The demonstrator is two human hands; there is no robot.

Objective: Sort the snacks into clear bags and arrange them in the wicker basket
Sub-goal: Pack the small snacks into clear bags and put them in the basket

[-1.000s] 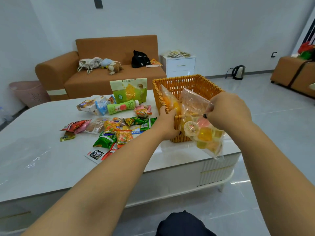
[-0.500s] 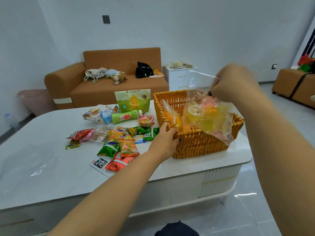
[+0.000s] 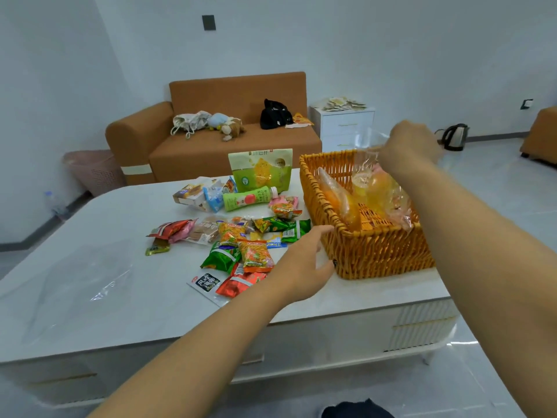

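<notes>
Head camera, looking down across a white table (image 3: pixel 90 267): a person's right hand (image 3: pixel 407 143) pinches the gathered top of a clear bag of jelly cups (image 3: pixel 376 188), which now sits inside the wicker basket (image 3: pixel 376 254), against its far right side. Half a second earlier the same bag hung above the rim; a second ago it was out in front of the basket, held between both hands. The left hand (image 3: pixel 304 263), which had been steadying the basket's near-left corner, has come off it and hovers just beside the weave, fingers relaxed and spread, holding nothing.

A second clear bag of orange snacks (image 3: pixel 337 200) leans along the basket's left inside wall, so two bags are placed. The rest of the job appears untouched: a loose pile of snack packets (image 3: pixel 250 248) lies left of the basket, with a green bottle (image 3: pixel 250 199) and a green pouch (image 3: pixel 260 170) behind it, and a flat empty clear bag (image 3: pixel 90 285) lies on the table's near left.

The basket stands at the table's right front corner, close to both edges, so any shove toward the person or to the right risks tipping it off. Open room lies to the left, over the bare tabletop, and in the basket's middle between the two bags.
</notes>
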